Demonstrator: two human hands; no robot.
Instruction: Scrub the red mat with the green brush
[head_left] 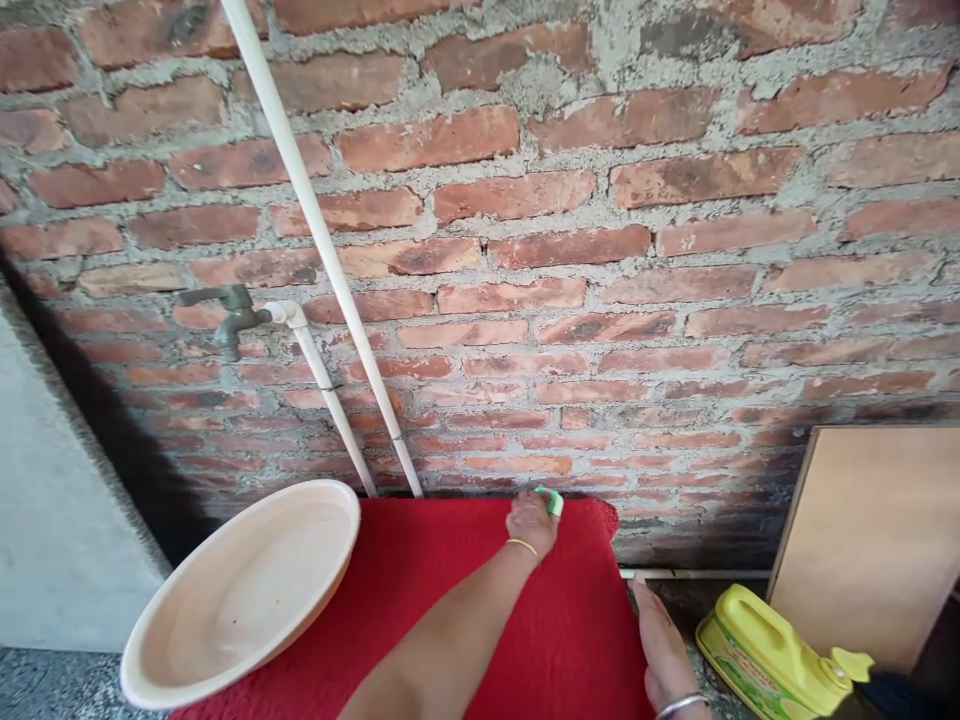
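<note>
A red cloth (420,560) covers a low flat surface against the brick wall. My left hand (531,522), with a thin gold bangle at the wrist, reaches to its far edge. The fingers are closed around a small green-and-white object (553,502), mostly covered by the hand, so its kind is unclear. My right hand (661,635), wearing a silver bangle, is beside the right edge of the cloth. Its fingers are stretched out, and nothing shows in them. Whether it touches the cloth I cannot tell.
A pale basin (247,590) stands tilted on the cloth's left side. Above it, a tap (236,318) joins white pipes (330,250) on the wall. At right lie a yellow jug (776,650) and a leaning brown board (870,540). A grey slab (60,500) stands left.
</note>
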